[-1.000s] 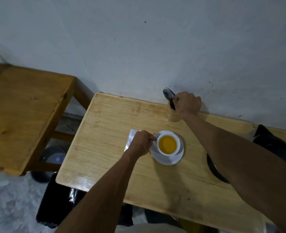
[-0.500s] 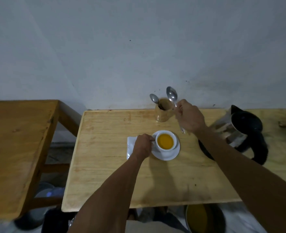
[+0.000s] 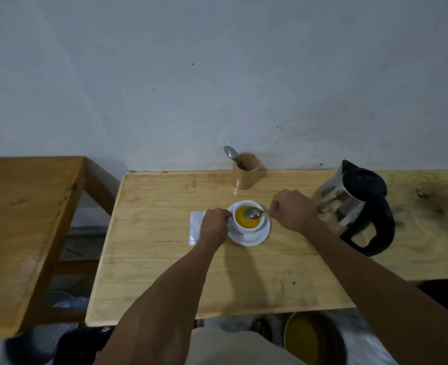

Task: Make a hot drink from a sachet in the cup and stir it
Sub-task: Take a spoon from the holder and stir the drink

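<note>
A white cup (image 3: 246, 227) full of orange-yellow liquid stands on a white saucer (image 3: 257, 237) in the middle of the light wooden table (image 3: 165, 259). My left hand (image 3: 213, 227) grips the cup's handle on its left side. My right hand (image 3: 292, 210) is closed on the handle of a metal spoon (image 3: 252, 213), whose bowl hangs just over the liquid. A white sachet (image 3: 195, 227) lies flat left of the saucer, partly under my left hand.
A wooden holder (image 3: 248, 171) with one more spoon (image 3: 230, 153) stands at the wall behind the cup. A steel and black kettle (image 3: 354, 206) sits right of my right hand. A darker wooden table (image 3: 20, 227) stands left. A pot (image 3: 314, 338) sits on the floor below.
My right hand took a spoon out of the holder and brought it down and left over the cup. My left hand stayed on the cup's handle. The camera view shifted.
</note>
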